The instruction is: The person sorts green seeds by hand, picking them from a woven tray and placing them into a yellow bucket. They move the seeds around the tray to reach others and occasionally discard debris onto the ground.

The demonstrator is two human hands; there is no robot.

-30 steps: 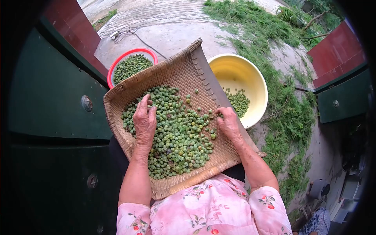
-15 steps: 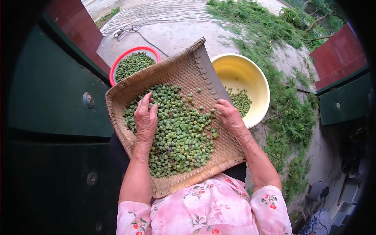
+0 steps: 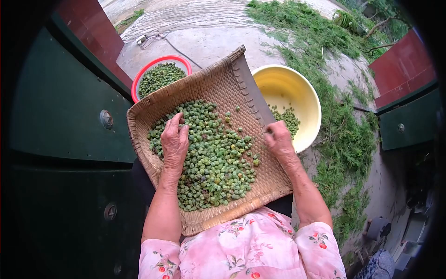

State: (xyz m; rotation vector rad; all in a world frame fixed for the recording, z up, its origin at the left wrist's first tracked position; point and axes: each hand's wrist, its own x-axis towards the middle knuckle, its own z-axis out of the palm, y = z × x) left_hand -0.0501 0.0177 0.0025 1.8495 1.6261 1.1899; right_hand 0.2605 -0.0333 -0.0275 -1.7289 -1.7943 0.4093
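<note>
A woven winnowing basket [image 3: 272, 179] lies tilted across my lap, holding a thick layer of small round green fruits [image 3: 218, 158]. My left hand [image 3: 174, 139] rests over the fruits on the left, its fingers loosely bent and the thumb apart from them; I see nothing held in it. At the basket's right edge, my right hand [image 3: 279, 139] is closed, with its fingertips curled under and slightly blurred. Whatever it may hold is hidden. Just beyond that hand stands a yellow basin [image 3: 309, 102] with a smaller heap of green fruits in its bottom.
Behind the basket's left corner is a red-rimmed bowl [image 3: 135, 88] filled with green fruits. Cut green branches [image 3: 344, 144] cover the ground to the right. Dark green door panels [image 3: 69, 107] stand close on my left. A cable [image 3: 179, 51] runs over the concrete.
My right hand has shifted slightly right, toward the basket's edge and the yellow basin, and its fingers have curled under. My left hand stays over the fruits, almost unchanged.
</note>
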